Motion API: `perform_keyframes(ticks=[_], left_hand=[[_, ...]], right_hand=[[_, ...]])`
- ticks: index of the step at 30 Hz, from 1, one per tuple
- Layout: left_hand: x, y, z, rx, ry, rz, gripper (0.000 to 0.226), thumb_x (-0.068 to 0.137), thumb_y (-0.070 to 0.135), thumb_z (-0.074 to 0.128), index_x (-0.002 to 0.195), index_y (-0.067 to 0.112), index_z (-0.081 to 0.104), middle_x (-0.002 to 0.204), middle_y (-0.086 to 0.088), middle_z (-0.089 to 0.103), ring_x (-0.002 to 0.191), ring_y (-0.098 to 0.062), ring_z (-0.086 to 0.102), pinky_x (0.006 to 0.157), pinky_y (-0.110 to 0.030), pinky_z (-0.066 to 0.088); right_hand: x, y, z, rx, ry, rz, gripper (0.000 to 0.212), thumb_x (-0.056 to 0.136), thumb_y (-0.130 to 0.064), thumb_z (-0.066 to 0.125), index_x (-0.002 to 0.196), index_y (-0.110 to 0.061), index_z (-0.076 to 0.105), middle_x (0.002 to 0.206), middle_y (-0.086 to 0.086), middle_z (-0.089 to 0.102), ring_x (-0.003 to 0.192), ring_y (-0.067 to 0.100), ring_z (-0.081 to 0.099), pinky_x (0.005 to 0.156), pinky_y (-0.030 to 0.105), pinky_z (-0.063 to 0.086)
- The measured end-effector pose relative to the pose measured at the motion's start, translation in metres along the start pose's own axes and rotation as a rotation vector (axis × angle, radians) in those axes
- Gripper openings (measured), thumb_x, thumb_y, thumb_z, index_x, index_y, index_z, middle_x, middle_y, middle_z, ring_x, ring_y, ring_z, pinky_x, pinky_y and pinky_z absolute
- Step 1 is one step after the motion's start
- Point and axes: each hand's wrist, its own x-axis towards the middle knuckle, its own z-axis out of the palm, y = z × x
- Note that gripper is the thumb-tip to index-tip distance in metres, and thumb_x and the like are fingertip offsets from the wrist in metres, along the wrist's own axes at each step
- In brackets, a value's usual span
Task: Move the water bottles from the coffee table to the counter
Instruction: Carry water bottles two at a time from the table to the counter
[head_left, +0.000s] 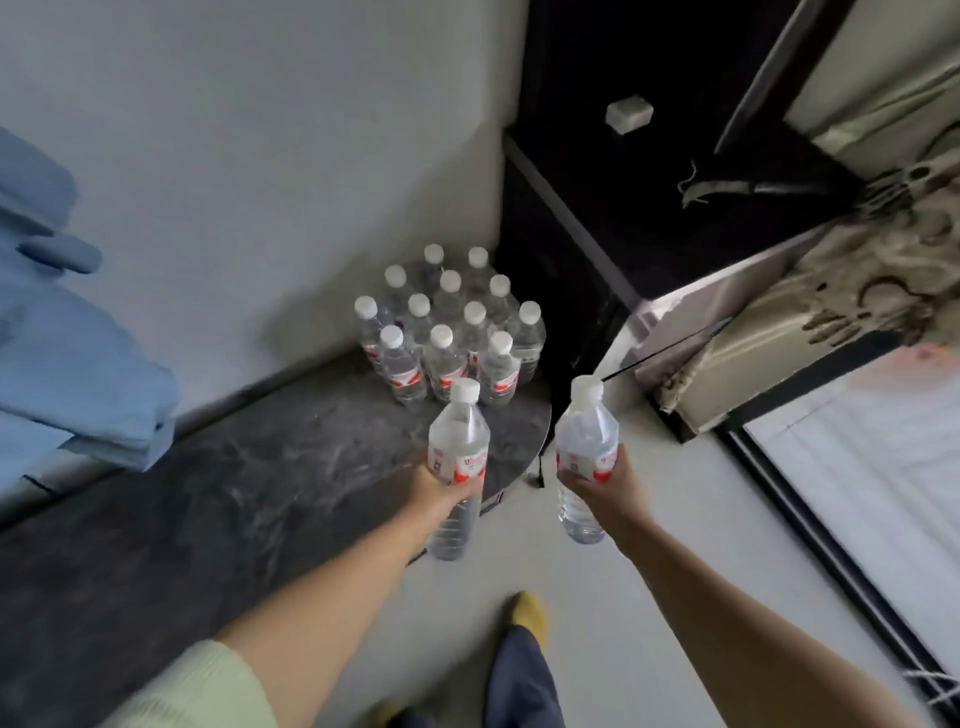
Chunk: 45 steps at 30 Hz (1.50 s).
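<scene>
A dark marbled counter (218, 499) runs along a pale wall (260, 156), ending in a rounded corner beside a black cabinet (649, 218). A cluster of water bottles (452, 332), about a dozen, stands upright at that far end, packed close together, white caps up.

A person approaches with two more. The left hand (441, 486) wraps its fingers around the label of one bottle (457, 457), held tilted above the counter's edge just short of the cluster. The right hand (602, 478) grips a second bottle (587, 452) the same way, out over the pale floor (649, 597) beside the counter.

Most of the job looks done: the standing group suggests many trips completed, with these two not yet set down. The coffee table is out of view, so how many remain there cannot be told.

The bottles are clear plastic, full, with red-and-white labels.
</scene>
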Motion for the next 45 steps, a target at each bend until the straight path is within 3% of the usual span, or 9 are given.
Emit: perform_keyframes(ticks=[6, 13, 16, 18, 26, 32, 36, 41, 45], left_hand=[[0.074, 0.007, 0.043, -0.036, 0.228, 0.084, 0.044, 0.064, 0.024, 0.088, 0.097, 0.019, 0.059, 0.098, -0.006, 0.069, 0.091, -0.026, 0.066, 0.082, -0.036, 0.053], [0.147, 0.009, 0.082, -0.219, 0.341, 0.422, 0.055, 0.066, 0.003, 0.086, 0.108, 0.022, 0.057, 0.107, -0.003, 0.065, 0.1, -0.018, 0.062, 0.087, -0.022, 0.046], [0.162, -0.004, 0.093, -0.219, 0.414, 0.474, 0.061, 0.065, 0.003, 0.086, 0.118, 0.006, 0.056, 0.116, -0.008, 0.064, 0.108, -0.018, 0.06, 0.093, -0.017, 0.044], [0.172, -0.014, 0.096, -0.214, 0.438, 0.524, 0.065, 0.066, 0.0, 0.085, 0.118, 0.021, 0.053, 0.116, 0.0, 0.06, 0.109, -0.005, 0.057, 0.094, -0.009, 0.041], [0.184, -0.032, 0.103, -0.184, 0.386, 0.537, 0.069, 0.067, 0.002, 0.084, 0.122, 0.022, 0.047, 0.12, -0.01, 0.058, 0.116, -0.023, 0.056, 0.095, -0.045, 0.05], [0.181, -0.029, 0.087, -0.136, 0.243, 0.489, 0.078, 0.065, 0.001, 0.085, 0.131, 0.008, 0.043, 0.13, -0.008, 0.051, 0.122, -0.015, 0.048, 0.103, -0.017, 0.037], [0.16, -0.023, 0.075, -0.101, 0.212, 0.373, 0.091, 0.067, 0.008, 0.085, 0.142, 0.001, 0.032, 0.143, -0.013, 0.043, 0.132, -0.021, 0.041, 0.112, -0.032, 0.032], [0.12, 0.007, 0.046, -0.05, 0.183, 0.397, 0.093, 0.07, 0.017, 0.084, 0.145, 0.007, 0.03, 0.147, -0.01, 0.037, 0.137, -0.022, 0.035, 0.114, -0.043, 0.031], [0.091, 0.054, 0.019, -0.031, 0.186, 0.455, 0.088, 0.075, 0.019, 0.081, 0.145, 0.009, 0.029, 0.148, -0.01, 0.037, 0.137, -0.022, 0.036, 0.113, -0.044, 0.032]], right_hand=[[0.087, 0.009, 0.034, 0.022, -0.044, -0.044, 0.059, 0.071, -0.023, 0.083, 0.122, -0.026, 0.053, 0.11, -0.003, 0.068, 0.101, 0.018, 0.064, 0.088, 0.04, 0.052], [0.176, 0.015, 0.082, 0.124, 0.06, -0.143, 0.051, 0.073, -0.01, 0.081, 0.11, -0.028, 0.049, 0.112, 0.003, 0.065, 0.103, 0.021, 0.062, 0.094, 0.048, 0.05], [0.198, 0.019, 0.092, 0.196, 0.091, -0.141, 0.057, 0.072, -0.014, 0.083, 0.119, -0.018, 0.051, 0.117, 0.006, 0.065, 0.107, 0.02, 0.063, 0.097, 0.047, 0.05], [0.208, 0.024, 0.097, 0.217, 0.072, -0.143, 0.066, 0.072, -0.02, 0.084, 0.128, -0.012, 0.049, 0.12, 0.006, 0.065, 0.109, 0.019, 0.064, 0.097, 0.045, 0.051], [0.216, 0.041, 0.097, 0.077, 0.013, -0.137, 0.075, 0.076, -0.02, 0.08, 0.138, -0.018, 0.037, 0.129, -0.003, 0.058, 0.116, 0.01, 0.057, 0.095, 0.025, 0.046], [0.212, 0.039, 0.09, 0.058, -0.027, -0.105, 0.074, 0.076, -0.016, 0.079, 0.136, -0.017, 0.035, 0.126, -0.005, 0.056, 0.115, 0.011, 0.056, 0.094, 0.032, 0.05], [0.19, 0.033, 0.079, 0.05, -0.039, -0.114, 0.081, 0.079, -0.017, 0.079, 0.142, -0.022, 0.028, 0.128, -0.021, 0.045, 0.12, -0.002, 0.044, 0.087, 0.009, 0.038], [0.148, -0.013, 0.054, -0.013, -0.021, -0.129, 0.093, 0.08, -0.021, 0.078, 0.151, -0.016, 0.017, 0.153, 0.001, 0.03, 0.141, 0.014, 0.028, 0.113, 0.031, 0.026], [0.119, -0.067, 0.033, -0.105, -0.007, -0.172, 0.093, 0.081, -0.022, 0.076, 0.152, -0.016, 0.016, 0.156, 0.006, 0.028, 0.144, 0.019, 0.028, 0.108, 0.026, 0.026]])
